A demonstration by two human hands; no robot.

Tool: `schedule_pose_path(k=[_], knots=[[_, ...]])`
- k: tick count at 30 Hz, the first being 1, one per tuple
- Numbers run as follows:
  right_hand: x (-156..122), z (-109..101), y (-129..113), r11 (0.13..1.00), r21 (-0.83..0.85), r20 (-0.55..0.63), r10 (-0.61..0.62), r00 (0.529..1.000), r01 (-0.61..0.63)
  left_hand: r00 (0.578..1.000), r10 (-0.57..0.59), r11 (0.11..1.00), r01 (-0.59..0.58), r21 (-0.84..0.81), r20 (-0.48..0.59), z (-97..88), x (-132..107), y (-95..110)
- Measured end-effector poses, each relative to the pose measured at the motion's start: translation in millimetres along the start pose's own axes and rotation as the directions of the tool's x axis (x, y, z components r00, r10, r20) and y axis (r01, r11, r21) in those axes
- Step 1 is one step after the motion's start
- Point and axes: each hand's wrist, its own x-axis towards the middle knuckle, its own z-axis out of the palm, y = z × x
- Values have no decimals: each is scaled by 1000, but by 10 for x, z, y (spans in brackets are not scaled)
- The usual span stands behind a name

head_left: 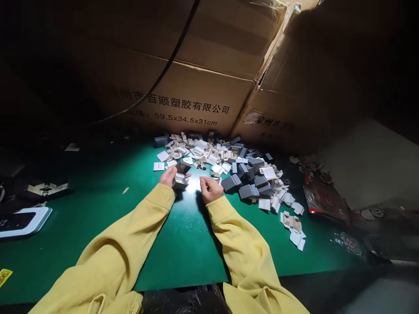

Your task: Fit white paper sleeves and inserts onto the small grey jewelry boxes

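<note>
My left hand grips a small dark hinged box with its lid raised; something pale shows inside it. Just to the right, my right hand is closed with thumb and fingers pinched together. Whatever it may hold is too small to make out. Beyond both hands spreads a heap of small folded white card pieces. More dark grey boxes, which look closed, are piled by my right hand.
Large cardboard cartons wall off the back of the green table. A black cable hangs before them. On the left lies a white device with a dark screen. A red-edged plastic packet lies to the right.
</note>
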Motion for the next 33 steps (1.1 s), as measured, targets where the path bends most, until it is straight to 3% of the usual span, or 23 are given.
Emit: schedule_pose_path(k=[3,6,13,18,21,24,29,33], knots=[[88,129,83,999,-43,109,13,994,-8,992,-125,965,114,-234,-30,-81,94,152],[249,299,72,995,-95,203,-2,979,22,980,-199,908,186,-376,5,-123,112,228],[652,683,-78,931,-354,213,173,961,-89,972,-231,895,230,-382,44,-124,58,223],[645,730,-6,931,-360,214,153,965,-68,963,-263,898,265,-350,52,-142,78,214],[481,614,47,961,-237,146,182,972,-144,957,-288,905,285,-315,38,-107,82,157],[271,465,92,955,23,33,294,955,-295,943,-322,912,332,-242,81,-40,82,54],[22,322,252,804,358,14,504,864,-474,923,-369,910,383,-162,109,56,48,-87],[-41,322,357,643,575,74,575,815,-506,873,-464,863,484,-143,151,108,-23,-77]])
